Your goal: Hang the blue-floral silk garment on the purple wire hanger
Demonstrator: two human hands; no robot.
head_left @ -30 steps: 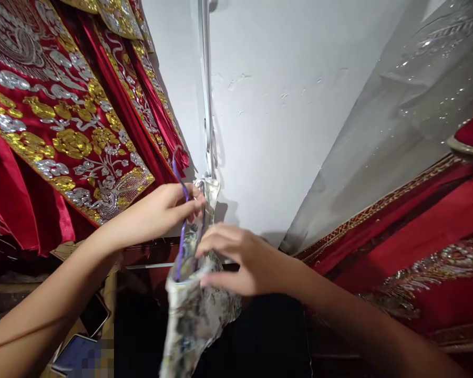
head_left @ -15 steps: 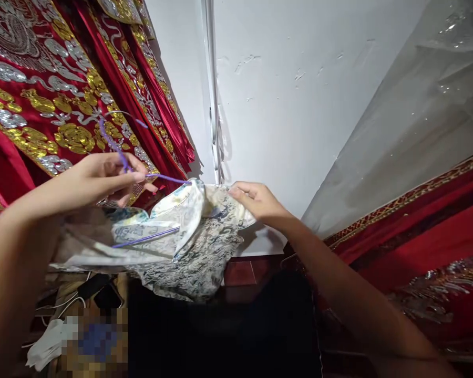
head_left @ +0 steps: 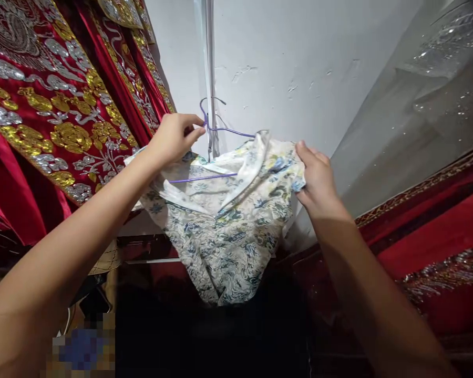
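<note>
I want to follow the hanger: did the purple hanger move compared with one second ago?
Yes. The purple hanger went up along the white pipe, pinched by the left hand.

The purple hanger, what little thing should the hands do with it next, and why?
Probably the right hand should tug the floral garment's shoulder over the bare right arm of the purple hanger. The left hand pinches the hanger by its hook, and the cloth looks bunched and crooked, not yet sitting evenly.

A costume shop: embroidered red robes (head_left: 55, 105) line white walls (head_left: 291, 63).
</note>
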